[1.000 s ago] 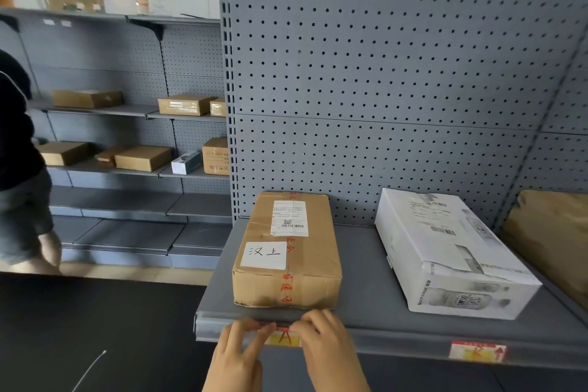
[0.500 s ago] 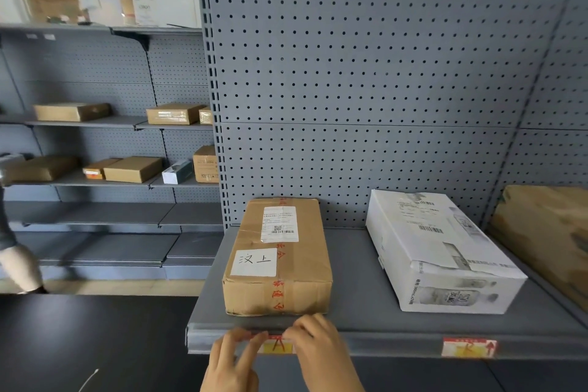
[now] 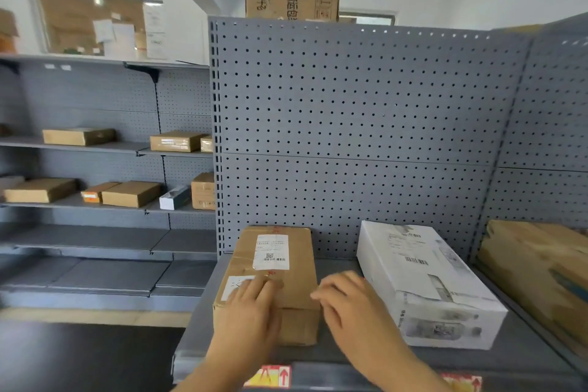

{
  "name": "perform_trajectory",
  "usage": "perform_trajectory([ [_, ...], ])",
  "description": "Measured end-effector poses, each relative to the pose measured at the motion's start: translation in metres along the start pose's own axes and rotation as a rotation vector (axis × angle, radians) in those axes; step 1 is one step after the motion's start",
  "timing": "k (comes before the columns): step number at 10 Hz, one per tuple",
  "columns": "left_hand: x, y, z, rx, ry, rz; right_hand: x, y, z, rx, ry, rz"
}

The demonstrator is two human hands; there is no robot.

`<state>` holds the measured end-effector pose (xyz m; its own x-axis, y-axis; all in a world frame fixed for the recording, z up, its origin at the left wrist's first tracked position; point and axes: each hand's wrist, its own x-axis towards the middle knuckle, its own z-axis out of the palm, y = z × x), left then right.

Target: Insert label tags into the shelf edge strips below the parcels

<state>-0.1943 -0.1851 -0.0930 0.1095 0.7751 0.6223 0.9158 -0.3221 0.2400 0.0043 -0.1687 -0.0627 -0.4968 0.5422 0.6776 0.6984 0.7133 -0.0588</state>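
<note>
A brown cardboard parcel (image 3: 280,251) with a white shipping label lies on the grey shelf (image 3: 337,270). My left hand (image 3: 251,305) rests flat on its top, fingers apart, holding nothing. My right hand (image 3: 346,302) hovers beside the parcel's right edge, fingers spread, empty. A red and yellow label tag (image 3: 270,375) sits in the shelf edge strip (image 3: 350,379) below this parcel. A second tag (image 3: 461,382) sits in the strip below the white parcel (image 3: 426,283) to the right.
A grey pegboard back panel (image 3: 350,137) rises behind the parcels. A large brown package (image 3: 537,267) lies at the far right. Shelves at the left (image 3: 95,149) carry several small boxes. A cardboard box (image 3: 291,0) stands on top of the pegboard.
Both hands have left the tag in the edge strip and risen: the left onto the brown parcel's top, the right beside it. The view has tilted upward.
</note>
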Motion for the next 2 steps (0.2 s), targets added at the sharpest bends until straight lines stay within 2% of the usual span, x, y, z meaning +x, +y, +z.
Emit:
perform_trajectory([
  [1,0.062,0.008,-0.031,0.058,0.129,0.086,0.031,0.014,-0.056,-0.004,0.15,-0.008],
  [2,0.118,0.019,-0.058,0.076,0.096,0.04,0.055,0.005,-0.13,0.086,0.312,0.035],
])
